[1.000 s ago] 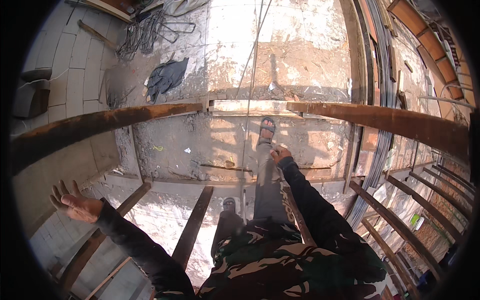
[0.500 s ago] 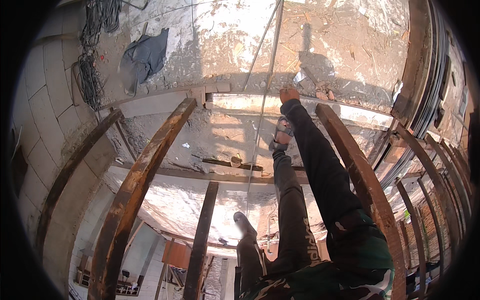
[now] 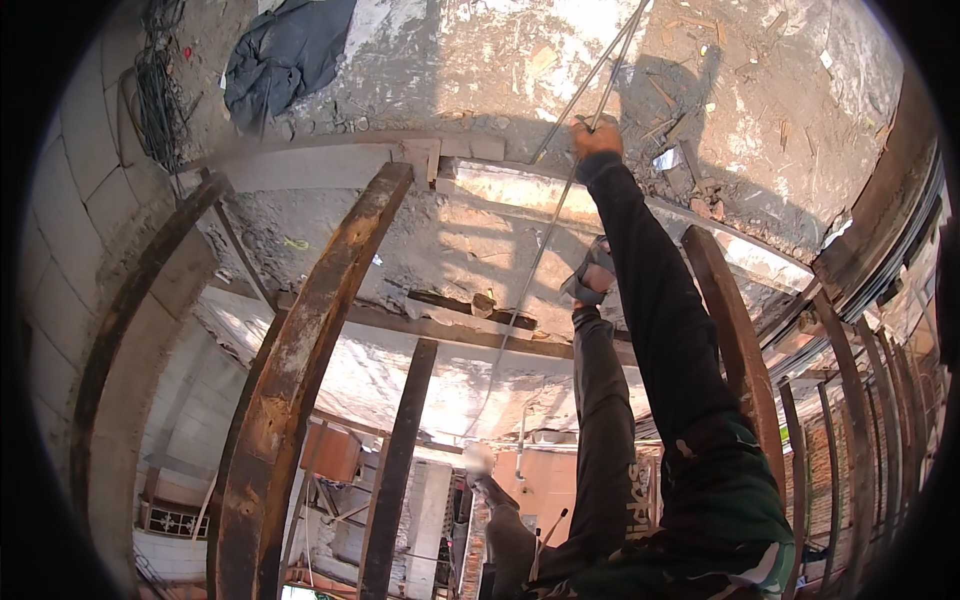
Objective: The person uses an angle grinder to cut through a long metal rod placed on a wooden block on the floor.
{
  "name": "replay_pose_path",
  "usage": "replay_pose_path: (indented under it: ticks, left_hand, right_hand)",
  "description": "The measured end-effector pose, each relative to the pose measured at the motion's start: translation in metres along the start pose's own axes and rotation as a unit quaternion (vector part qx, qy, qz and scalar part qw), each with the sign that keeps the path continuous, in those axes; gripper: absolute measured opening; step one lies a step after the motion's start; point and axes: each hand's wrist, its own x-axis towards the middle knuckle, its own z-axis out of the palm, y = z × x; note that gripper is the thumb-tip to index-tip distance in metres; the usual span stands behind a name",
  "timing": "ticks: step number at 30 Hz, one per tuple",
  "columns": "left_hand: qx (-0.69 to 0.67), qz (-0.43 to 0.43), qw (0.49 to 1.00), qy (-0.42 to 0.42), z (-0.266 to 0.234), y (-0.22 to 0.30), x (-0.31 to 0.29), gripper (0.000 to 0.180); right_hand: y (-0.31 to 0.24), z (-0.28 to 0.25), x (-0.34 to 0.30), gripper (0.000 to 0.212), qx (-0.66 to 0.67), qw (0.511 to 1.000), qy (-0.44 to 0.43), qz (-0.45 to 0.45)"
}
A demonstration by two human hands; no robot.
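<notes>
My right arm, in a dark sleeve, reaches out to the far ledge, where my right hand (image 3: pixel 597 137) is closed around a long thin metal rod (image 3: pixel 549 232). The rod runs from the rubble-strewn floor at the far side down between the beams toward my lower foot. A second thin rod (image 3: pixel 574 106) lies beside it, its near end by the ledge's edge. My left hand is out of view. Below my right forearm is one sandalled foot (image 3: pixel 592 277); my other foot (image 3: pixel 480 462) is lower down, partly blurred.
Dark wooden beams (image 3: pixel 300 390) rise on both sides of me, with open gaps and a lower level beneath. A dark cloth (image 3: pixel 285 65) and tangled cable (image 3: pixel 155 115) lie at far left. Wood scraps and broken brick (image 3: pixel 707 208) litter the far floor. Bundled pipes (image 3: pixel 890 262) run along the right.
My right hand has moved from the ledge edge beside the rod onto the rod, a little farther out. The rods now slant more to the right at the far end. The whole view has shifted.
</notes>
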Motion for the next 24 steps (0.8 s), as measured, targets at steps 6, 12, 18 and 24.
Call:
replay_pose_path:
  ticks: [6, 12, 18, 24]
  left_hand:
    - [0.026, -0.005, 1.0, -0.007, 0.006, -0.006, -0.009, 0.071]
    - [0.04, -0.003, 0.999, -0.012, 0.009, -0.008, -0.01, 0.074]
    - [0.053, -0.008, 0.999, -0.002, 0.003, -0.006, -0.009, 0.077]
    - [0.075, -0.011, 0.997, 0.002, 0.006, -0.014, -0.014, 0.079]
  right_hand:
    - [-0.029, 0.012, 0.016, 0.057, -0.034, 0.995, 0.058, 0.073]
    - [-0.052, 0.015, 0.016, 0.055, -0.031, 0.98, 0.086, 0.179]
    - [-0.04, 0.024, 0.026, 0.046, -0.021, 0.985, 0.117, 0.125]
    - [-0.03, 0.021, 0.045, 0.047, -0.077, 0.985, 0.14, 0.064]
